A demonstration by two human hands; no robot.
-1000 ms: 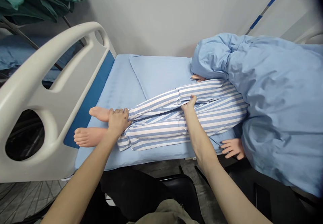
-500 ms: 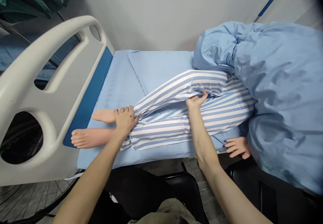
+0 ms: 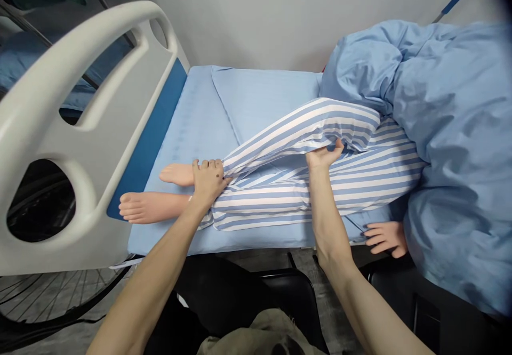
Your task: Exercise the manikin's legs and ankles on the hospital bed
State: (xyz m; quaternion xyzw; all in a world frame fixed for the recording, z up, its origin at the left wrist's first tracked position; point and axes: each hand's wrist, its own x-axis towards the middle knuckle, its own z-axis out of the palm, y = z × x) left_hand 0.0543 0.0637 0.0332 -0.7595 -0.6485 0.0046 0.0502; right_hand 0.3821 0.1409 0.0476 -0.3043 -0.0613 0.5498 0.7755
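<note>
A manikin in blue-and-white striped trousers (image 3: 264, 206) lies on the bed, with its bare near foot (image 3: 156, 207) and far foot (image 3: 176, 174) toward the footboard. My left hand (image 3: 208, 180) is closed over the far leg's ankle at the trouser hem. Under the bent knee of that far leg (image 3: 320, 123), my right hand (image 3: 323, 156) is palm up, its thumb showing on the near side and its other fingers hidden beneath the leg. The near leg lies flat on the mattress. A manikin hand (image 3: 386, 237) sticks out at the bed's near edge.
A blue quilt (image 3: 452, 131) is heaped over the manikin's upper body at right. The white footboard (image 3: 132, 78) rises at left, and a wheel (image 3: 60, 296) stands below it. A black chair (image 3: 296, 296) is close to the bed's near side. Blue sheet (image 3: 268, 91) covers the mattress.
The far foot has slid slightly toward the quilt and the far knee is bent a little more, both hands keeping their hold. The whole view has also shifted a little.
</note>
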